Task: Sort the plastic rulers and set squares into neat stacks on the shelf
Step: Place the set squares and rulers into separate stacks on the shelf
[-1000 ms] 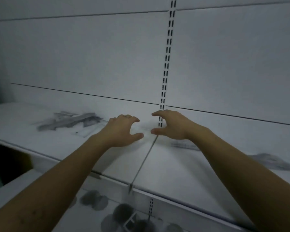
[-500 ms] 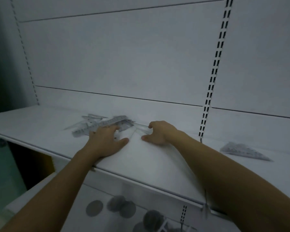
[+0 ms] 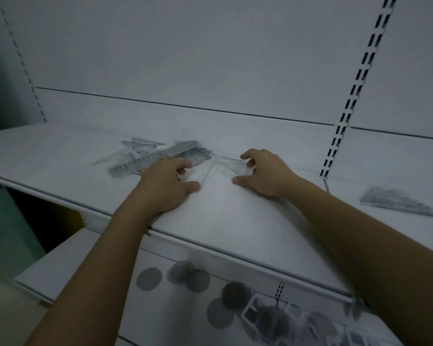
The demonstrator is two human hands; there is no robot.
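Two hands are out over the shelf, both arms reaching straight forward from the near edge and lying low over its top. Between them lies one clear set square, flat on the shelf and hard to make out against the white.

The right hand is palm down, its fingers curled over the far right corner of that set square and pinching it, the thumb stretched out low towards the other hand. The left hand is also palm down, thumb spread wide so its tip sits at the set square's near corner, fingers bent under at the knuckles. Whether those fingers actually grasp the plastic or only press beside it, I cannot tell.

Just beyond the left hand's fingertips and off to its left is one loose pile of rulers and set squares, criss-crossed. One long ruler lies slantwise across the top with its near end touching the left hand. The rest are too jumbled and blurred to count.

Well out to the right of the right hand, past its forearm, sits one stack of set squares, edges roughly matched, the point aimed away from the hand.

Behind the right wrist one slotted upright runs up the back panel. Below both forearms, a lower shelf carries at least five round grey discs, blurred.
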